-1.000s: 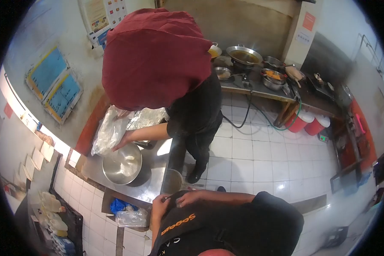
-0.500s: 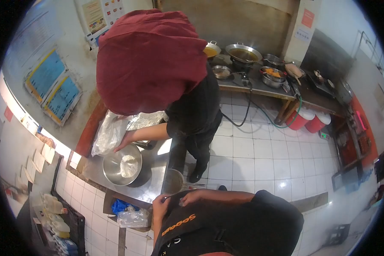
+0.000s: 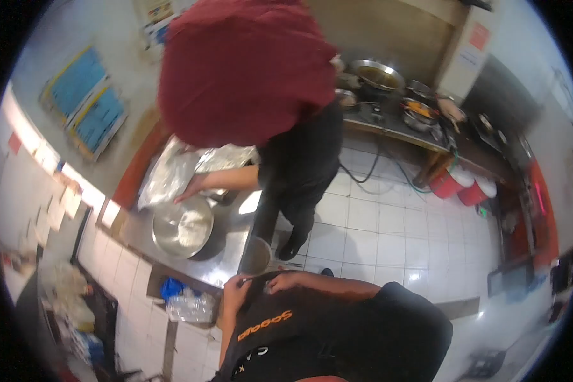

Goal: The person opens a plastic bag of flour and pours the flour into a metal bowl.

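Observation:
My left hand [image 3: 235, 290] is closed at the front edge of my black shirt [image 3: 337, 325], near the steel table's corner. What its fingers hold is hidden. My right hand [image 3: 282, 282] is closed just to its right, against the shirt. A small pale bit shows at its fingertips, too small to name. Beyond my hands, a co-worker in a maroon cap [image 3: 248, 70] leans over the steel table [image 3: 229, 245]. The co-worker's hand [image 3: 193, 186] is on a clear plastic bag [image 3: 165, 178] beside a metal bowl [image 3: 165, 239] with white powder [image 3: 192, 229] in it.
A bucket [image 3: 256, 256] stands by the table's corner. Below the table is a clear plastic package [image 3: 191, 307] next to a blue bag [image 3: 171, 288]. At the back, a stove counter [image 3: 388, 130] carries a large wok [image 3: 378, 75] and several pans. Red containers [image 3: 474, 191] sit under it.
My view has shifted, and the picture is blurrier. Both my hands stay close together at the shirt. The co-worker still leans over the bowl with the bag.

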Available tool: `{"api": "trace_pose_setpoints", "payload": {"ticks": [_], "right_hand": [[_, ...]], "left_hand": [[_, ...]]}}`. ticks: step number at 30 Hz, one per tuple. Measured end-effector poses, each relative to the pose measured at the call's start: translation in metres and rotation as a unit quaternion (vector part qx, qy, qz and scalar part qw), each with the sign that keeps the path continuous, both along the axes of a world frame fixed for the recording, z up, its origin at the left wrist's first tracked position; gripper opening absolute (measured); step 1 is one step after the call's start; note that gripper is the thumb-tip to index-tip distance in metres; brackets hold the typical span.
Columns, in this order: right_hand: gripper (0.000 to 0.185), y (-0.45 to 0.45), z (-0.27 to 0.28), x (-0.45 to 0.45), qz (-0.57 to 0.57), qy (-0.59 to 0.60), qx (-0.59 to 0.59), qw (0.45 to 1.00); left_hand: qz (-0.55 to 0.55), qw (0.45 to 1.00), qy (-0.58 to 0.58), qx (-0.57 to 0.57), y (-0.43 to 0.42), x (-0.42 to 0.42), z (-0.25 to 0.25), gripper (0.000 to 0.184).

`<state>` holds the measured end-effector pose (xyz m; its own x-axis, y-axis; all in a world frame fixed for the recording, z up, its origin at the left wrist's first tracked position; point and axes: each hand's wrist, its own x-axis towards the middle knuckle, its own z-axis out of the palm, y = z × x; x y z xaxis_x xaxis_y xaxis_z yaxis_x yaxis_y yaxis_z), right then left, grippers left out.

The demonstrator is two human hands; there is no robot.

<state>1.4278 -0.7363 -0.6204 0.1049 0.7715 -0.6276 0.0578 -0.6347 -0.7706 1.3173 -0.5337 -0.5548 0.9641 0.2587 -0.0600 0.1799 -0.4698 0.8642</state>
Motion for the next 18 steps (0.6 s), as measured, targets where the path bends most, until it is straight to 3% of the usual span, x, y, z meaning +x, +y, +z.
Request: {"api": "trace_pose_setpoints", "payload": {"ticks": [4, 5, 10, 14, 16, 18], "right_hand": [[0.057, 0.001, 0.034, 0.000, -0.041, 0.053, -0.005, 0.998], [0.057, 0.002, 0.031, -0.002, -0.002, 0.056, -0.012, 0.998], [0.057, -0.002, -0.010, -0.002, -0.054, 0.070, -0.015, 0.996], [0.057, 0.004, 0.010, -0.003, -0.057, 0.108, -0.043, 0.992], [0.055, 0.009, 0.034, -0.004, -0.038, 0.052, -0.085, 0.994], [0.056, 0.005, -0.005, -0.002, -0.026, 0.044, -0.061, 0.997]], "left_hand": [[0.009, 0.999, -0.041, 0.009, -0.001, 0.000, 0.021, 0.016], [0.011, 0.999, -0.035, -0.008, 0.002, -0.002, 0.013, 0.017], [0.025, 0.999, 0.000, -0.036, 0.006, -0.009, 0.009, 0.019], [0.028, 0.999, 0.010, -0.035, 0.009, -0.015, -0.002, 0.020], [0.030, 0.999, 0.012, -0.043, 0.011, -0.016, -0.010, 0.020], [0.029, 0.999, 0.011, -0.031, 0.012, -0.018, -0.016, 0.020]]}}
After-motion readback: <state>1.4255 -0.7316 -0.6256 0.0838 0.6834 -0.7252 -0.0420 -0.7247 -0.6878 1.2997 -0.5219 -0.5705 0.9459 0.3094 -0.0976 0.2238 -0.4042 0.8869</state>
